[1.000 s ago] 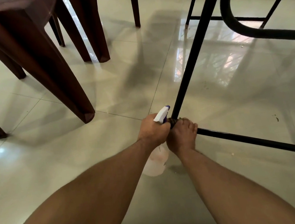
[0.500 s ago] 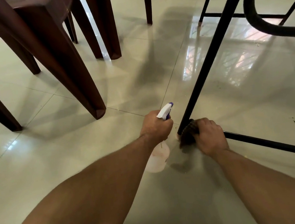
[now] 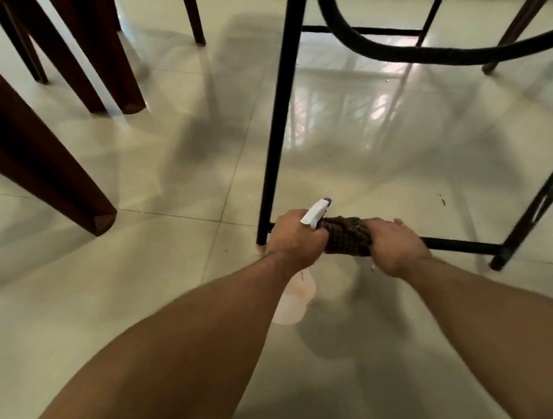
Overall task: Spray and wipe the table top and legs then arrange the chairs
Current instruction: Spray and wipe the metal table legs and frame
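Where the low crossbar (image 3: 461,242) meets the foot of the black table leg (image 3: 278,116), a dark checked cloth (image 3: 347,239) is bunched round the bar, just right of that leg. The right hand (image 3: 395,247) grips the cloth from above, knuckles up. Its fingers curl over the bar, with the cloth under and ahead of them and the cloth's free end pointing toward the leg. The right forearm reaches in from the lower right. The left hand (image 3: 294,241) sits between the cloth and the leg, right against the cloth's end, with its fingers wrapped round the neck of a spray bottle (image 3: 295,296). The bottle's white and purple head pokes up above the knuckles, and its pale body hangs below the wrist on the near side of the leg. It seems clear of the floor, though blur makes that hard to judge. Whether a finger lies on the trigger cannot be told. Left of the leg and farther back, brown chair legs (image 3: 38,160) stand on glossy cream floor tiles (image 3: 174,290). Right of the leg, a second black leg (image 3: 542,193) carries the bar's far end, and a curved black tube (image 3: 388,52) loops beyond
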A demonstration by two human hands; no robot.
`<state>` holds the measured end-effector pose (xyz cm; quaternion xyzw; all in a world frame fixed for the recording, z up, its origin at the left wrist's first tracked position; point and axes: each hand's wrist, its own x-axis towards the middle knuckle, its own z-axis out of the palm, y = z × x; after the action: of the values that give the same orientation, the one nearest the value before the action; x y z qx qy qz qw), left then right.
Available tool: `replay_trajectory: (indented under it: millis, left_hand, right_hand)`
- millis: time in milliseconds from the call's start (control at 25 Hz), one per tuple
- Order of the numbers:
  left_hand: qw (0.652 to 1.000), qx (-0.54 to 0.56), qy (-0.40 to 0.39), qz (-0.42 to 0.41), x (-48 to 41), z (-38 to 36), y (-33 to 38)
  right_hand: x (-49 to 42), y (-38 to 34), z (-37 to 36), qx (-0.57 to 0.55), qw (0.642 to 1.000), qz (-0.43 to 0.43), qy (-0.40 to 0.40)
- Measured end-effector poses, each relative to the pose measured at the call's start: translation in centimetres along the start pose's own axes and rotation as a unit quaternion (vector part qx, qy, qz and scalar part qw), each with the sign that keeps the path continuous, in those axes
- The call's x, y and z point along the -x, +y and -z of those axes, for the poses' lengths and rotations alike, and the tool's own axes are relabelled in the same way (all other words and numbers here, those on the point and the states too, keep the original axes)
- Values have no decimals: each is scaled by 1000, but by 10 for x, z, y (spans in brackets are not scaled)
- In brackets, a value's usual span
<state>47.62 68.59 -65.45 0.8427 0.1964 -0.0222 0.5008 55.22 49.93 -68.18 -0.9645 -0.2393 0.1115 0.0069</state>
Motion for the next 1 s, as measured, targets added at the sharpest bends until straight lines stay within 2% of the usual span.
replay_trajectory:
  millis: [120,200,240,280,400,480,600,680,720,760,800,840,880,920,960,1000]
  left_hand:
    - [999,11,-26,-17,5,-24,21]
    - [999,-2,-31,-36,7,-37,32]
    - [998,-13,-32,-44,8,-45,35]
    - [998,-21,-32,-48,7,-51,35]
    - [997,-33,-49,-49,11,-81,37]
    - [996,-35,-64,-43,13,-103,44]
    - [996,-24,-72,-54,11,-138,58]
    - [993,-13,-97,-63,14,-162,69]
    - [992,-1,-110,-60,16,-173,74]
    - [991,8,-121,-53,17,-185,77]
    - [990,13,-130,-45,19,-196,80]
    - [990,14,-135,-39,21,-207,83]
    - [989,14,-142,-38,22,-217,85]
    - [988,15,-149,-39,24,-225,85]
    - [987,15,-158,-42,26,-232,87]
    - [985,14,-166,-43,26,-238,89]
  right_hand:
    - [34,72,-1,87,983,-158,-36]
    - [53,101,-1,156,953,-258,-20]
    - [55,108,-4,154,946,-284,-16]
    - [51,109,-6,138,951,-277,-11]
    - [46,108,-10,21,992,-122,-27]
    - [55,111,0,-15,998,-62,-29]
    - [80,146,7,2,999,-35,-20]
    - [108,175,4,-16,1000,-8,24]
    - [123,191,1,-68,995,-29,73]
    - [135,208,-5,-122,981,-92,124]
    - [142,222,-7,-174,954,-178,165]
    - [143,234,-7,-233,913,-274,194]
    - [139,246,-6,-310,851,-368,210]
    - [131,256,-6,-407,770,-440,219]
    - [122,264,-5,-523,682,-465,213]
    - [112,272,-4,-621,621,-438,191]
